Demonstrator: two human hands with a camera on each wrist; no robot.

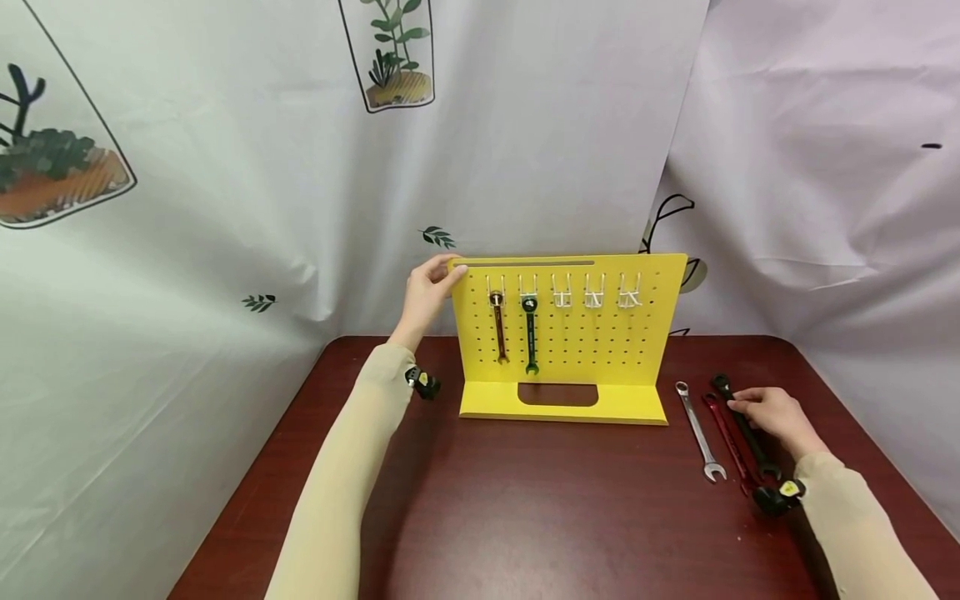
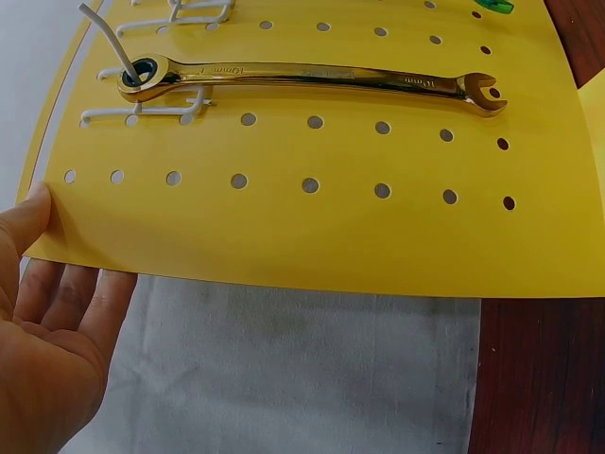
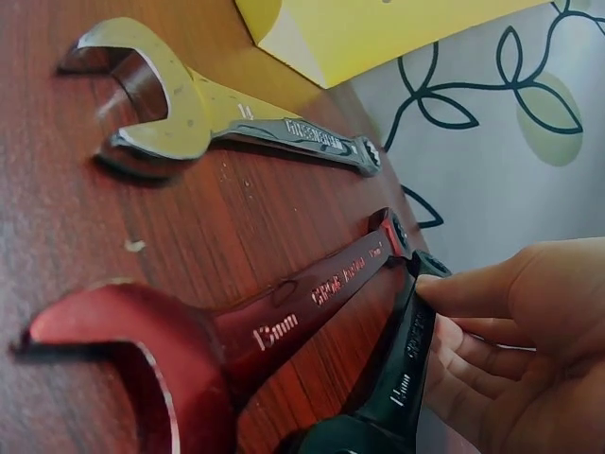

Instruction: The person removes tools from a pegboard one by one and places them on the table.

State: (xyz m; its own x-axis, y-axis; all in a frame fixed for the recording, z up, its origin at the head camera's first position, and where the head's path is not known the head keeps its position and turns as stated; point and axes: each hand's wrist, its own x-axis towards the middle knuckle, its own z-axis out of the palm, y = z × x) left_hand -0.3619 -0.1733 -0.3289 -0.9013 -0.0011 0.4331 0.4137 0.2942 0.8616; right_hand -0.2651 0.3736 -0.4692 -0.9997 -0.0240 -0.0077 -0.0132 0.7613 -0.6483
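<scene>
My left hand (image 1: 426, 296) grips the top left corner of a yellow pegboard (image 1: 585, 342), thumb in front and fingers behind, as the left wrist view shows. A gold-coloured 10mm combination wrench (image 2: 312, 78) hangs from a white hook by its ring end. To its right hangs a green wrench (image 1: 531, 333). At the table's right side, my right hand (image 1: 776, 417) pinches a black wrench (image 3: 402, 369) near its ring end. Close alongside it lie a red 13mm wrench (image 3: 312, 303) and, farther left, a silver wrench (image 3: 284, 132).
More white wire hooks (image 1: 630, 298) stick out of the pegboard right of the green wrench. The board stands on a flanged base near the back of the dark red wooden table (image 1: 555, 508). A printed white curtain (image 1: 540, 150) hangs behind.
</scene>
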